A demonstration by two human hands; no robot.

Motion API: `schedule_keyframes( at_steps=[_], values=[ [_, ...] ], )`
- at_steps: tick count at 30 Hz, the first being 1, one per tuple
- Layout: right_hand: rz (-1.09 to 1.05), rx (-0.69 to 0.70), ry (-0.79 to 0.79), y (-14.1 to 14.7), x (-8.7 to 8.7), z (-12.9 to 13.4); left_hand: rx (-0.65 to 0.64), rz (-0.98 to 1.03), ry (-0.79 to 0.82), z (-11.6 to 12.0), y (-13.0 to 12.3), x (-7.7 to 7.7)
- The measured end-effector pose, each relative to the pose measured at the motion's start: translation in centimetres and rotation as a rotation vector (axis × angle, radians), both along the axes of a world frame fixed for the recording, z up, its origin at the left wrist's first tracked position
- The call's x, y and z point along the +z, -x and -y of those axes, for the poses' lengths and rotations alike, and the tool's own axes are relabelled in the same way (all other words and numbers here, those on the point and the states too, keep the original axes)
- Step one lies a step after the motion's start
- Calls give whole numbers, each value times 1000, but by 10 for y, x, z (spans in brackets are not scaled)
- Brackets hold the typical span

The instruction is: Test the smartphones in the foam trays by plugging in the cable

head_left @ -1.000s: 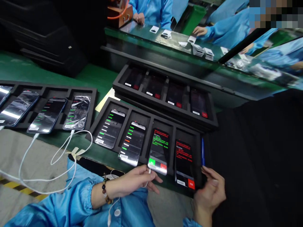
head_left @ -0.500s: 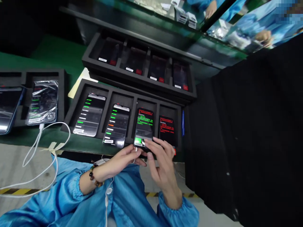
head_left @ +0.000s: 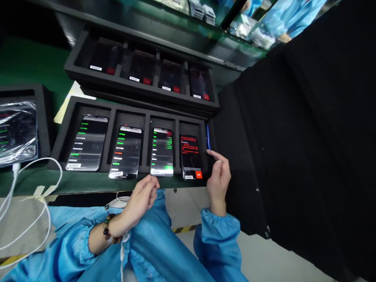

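My left hand point(head_left: 146, 192) is closed in a pinch just below the bottom edge of the third phone point(head_left: 162, 152); what sits between the fingertips is hidden. That phone's screen shows a list in green and white with a green patch low down. My right hand point(head_left: 219, 176) is open, index finger stretched toward a blue pen-like stick point(head_left: 208, 138) beside the tray, the other fingers curled, holding nothing. Left of it, the fourth phone point(head_left: 190, 156) shows red text and a red square. Two more lit phones, the first point(head_left: 87, 143) and the second point(head_left: 126, 152), lie in the same black foam tray point(head_left: 113, 117).
Behind stands another foam tray point(head_left: 141, 88) with dark, labelled phones. At left, a film-wrapped phone point(head_left: 17, 131) has a white cable point(head_left: 55, 168) plugged in. A black curtain point(head_left: 279, 137) hangs at right. Co-workers in blue point(head_left: 290, 17) sit beyond the glass.
My right hand has left the third phone and moved right, near the blue stick. The third phone's screen switched from red and green text to a list. The view has shifted right.
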State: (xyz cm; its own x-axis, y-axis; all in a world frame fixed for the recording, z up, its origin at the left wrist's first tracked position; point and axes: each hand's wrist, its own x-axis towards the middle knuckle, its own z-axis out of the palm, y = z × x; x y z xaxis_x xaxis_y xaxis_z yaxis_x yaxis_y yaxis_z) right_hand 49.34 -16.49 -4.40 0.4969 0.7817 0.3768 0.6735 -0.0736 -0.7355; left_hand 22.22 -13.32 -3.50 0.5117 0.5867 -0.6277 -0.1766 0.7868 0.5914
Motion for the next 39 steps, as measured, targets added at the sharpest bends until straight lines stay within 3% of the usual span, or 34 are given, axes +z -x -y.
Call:
schedule_keyframes(
  at_steps=[2,6,9,16,23,34,39],
  values=[
    [-73,12,-10,-13,-8,-10,-27,-26,3,9,-7,-1],
    [-185,138,-59,-28,-19,-42,-237,67,18,24,-27,-5],
    [-184,169,-51,-36,-24,-61,-312,134,-19,27,-48,-10],
    [26,220,68,-40,-21,-68,-305,171,-135,27,-78,-15],
    [97,271,121,-39,-15,-71,-237,132,-153,27,-82,-10],
    [127,282,124,-37,-9,-74,-263,123,-171,28,-80,-8],
    [128,270,123,-37,-11,-75,-158,162,-54,31,-85,-6]
  ],
)
